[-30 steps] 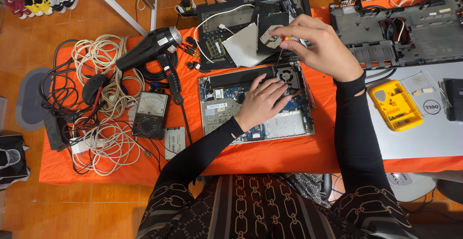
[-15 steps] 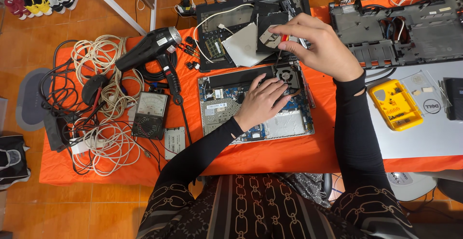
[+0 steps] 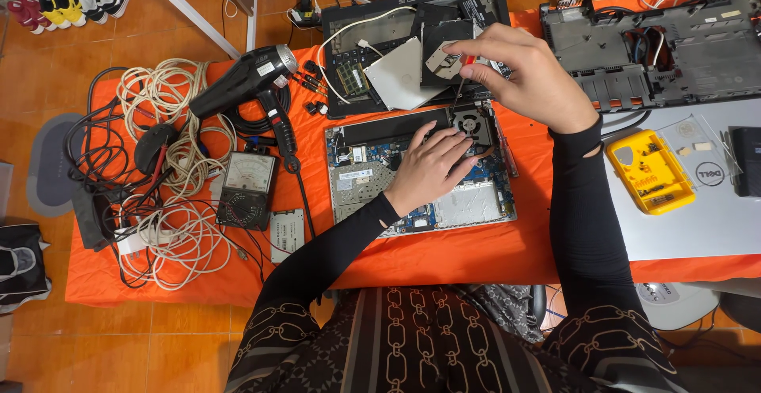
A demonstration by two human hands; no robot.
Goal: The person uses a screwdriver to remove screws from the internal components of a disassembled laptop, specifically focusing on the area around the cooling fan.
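Note:
An opened laptop base (image 3: 372, 175) with its blue circuit board and black fan (image 3: 474, 123) lies on the orange table cloth (image 3: 444, 254). My left hand (image 3: 432, 167) rests flat on the board, fingers reaching the fan's edge. My right hand (image 3: 519, 72) hovers above the fan, pinching a thin screwdriver (image 3: 460, 84) whose shaft points down at the fan. A small grey metal bracket (image 3: 442, 60) shows just left of the fingertips, lying on the black laptop shell behind.
Behind stands a second black laptop shell (image 3: 396, 20) with a silver drive plate (image 3: 400, 76). A black hair dryer (image 3: 242, 84), an analog meter (image 3: 247, 191) and coiled cables (image 3: 166, 163) lie left. A yellow screw box (image 3: 650, 171) sits on a silver laptop lid (image 3: 697, 211) at right.
My right hand has shifted very slightly with the screwdriver. My left hand stays on the board.

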